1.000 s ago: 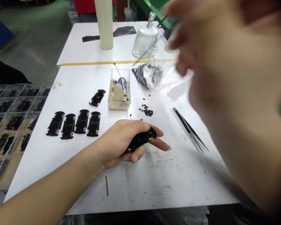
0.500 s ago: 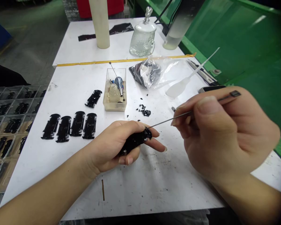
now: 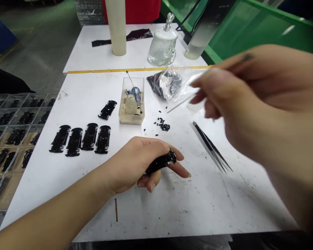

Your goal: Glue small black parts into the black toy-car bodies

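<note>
My left hand (image 3: 146, 159) is closed around a black plastic toy-car base (image 3: 161, 162), with two fingers stretched out past its end. My right hand (image 3: 250, 100), smeared by motion, pinches a thin metal rod (image 3: 181, 103) whose tip points down to the left, above the table and apart from the base. Below it lie metal tweezers (image 3: 211, 146). Several like black bases (image 3: 74, 141) rest in a row at the left, and one more (image 3: 107, 109) lies behind them. Small black bits (image 3: 163, 125) are heaped beyond my left hand.
A clear plastic box (image 3: 131, 119) holds a small jar and tools. Behind stand a glass jar (image 3: 161, 47), a tall pale cylinder (image 3: 117, 31) and a plastic bag (image 3: 165, 83) of dark parts. Divided trays (image 3: 15, 119) flank the table's left edge; a green panel (image 3: 263, 31) borders the right.
My right hand has moved up and away with the rod, whose tip has left the base. The tweezers on the table are now uncovered. My left hand still holds the base.
</note>
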Tool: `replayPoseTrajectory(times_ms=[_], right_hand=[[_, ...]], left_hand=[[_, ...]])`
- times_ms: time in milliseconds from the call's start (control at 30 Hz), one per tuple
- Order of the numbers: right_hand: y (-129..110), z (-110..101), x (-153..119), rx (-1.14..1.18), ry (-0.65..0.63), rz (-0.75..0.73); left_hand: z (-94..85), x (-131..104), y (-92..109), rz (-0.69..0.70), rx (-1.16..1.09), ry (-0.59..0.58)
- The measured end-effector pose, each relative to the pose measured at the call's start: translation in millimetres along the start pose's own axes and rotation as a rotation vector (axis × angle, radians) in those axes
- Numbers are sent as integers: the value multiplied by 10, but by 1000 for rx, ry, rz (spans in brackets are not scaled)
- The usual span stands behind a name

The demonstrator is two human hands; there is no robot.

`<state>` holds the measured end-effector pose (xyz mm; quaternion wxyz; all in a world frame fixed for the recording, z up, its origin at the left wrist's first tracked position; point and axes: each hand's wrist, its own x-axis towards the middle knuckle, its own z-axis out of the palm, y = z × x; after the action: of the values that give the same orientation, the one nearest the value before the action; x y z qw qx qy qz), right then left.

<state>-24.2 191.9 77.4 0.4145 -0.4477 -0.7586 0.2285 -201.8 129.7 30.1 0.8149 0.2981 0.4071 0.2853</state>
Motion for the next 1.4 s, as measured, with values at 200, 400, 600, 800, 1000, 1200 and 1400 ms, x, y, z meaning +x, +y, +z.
replayPoseTrajectory(times_ms=[200, 400, 600, 800, 1000, 1200, 1400], right_hand=[[-345, 178, 577, -122, -35, -134], [-259, 609, 656, -107, -153, -170], [-28, 641, 521, -168, -213, -115], [-7, 153, 58, -92, 69, -33], [20, -46, -476, -120, 146, 135], [-148, 170, -864, -473, -33, 75], [-211, 420, -911, -569, -101, -24]], left_hand=[[42, -19, -9, -28, 97, -4], [40, -29, 5, -34, 117, 6], [58, -20, -1, 17, 56, 27], [51, -27, -29, 64, -14, 75], [63, -15, -37, 72, -41, 122], [131, 9, -66, 121, -105, 237], [192, 5, -113, 177, -115, 306]])
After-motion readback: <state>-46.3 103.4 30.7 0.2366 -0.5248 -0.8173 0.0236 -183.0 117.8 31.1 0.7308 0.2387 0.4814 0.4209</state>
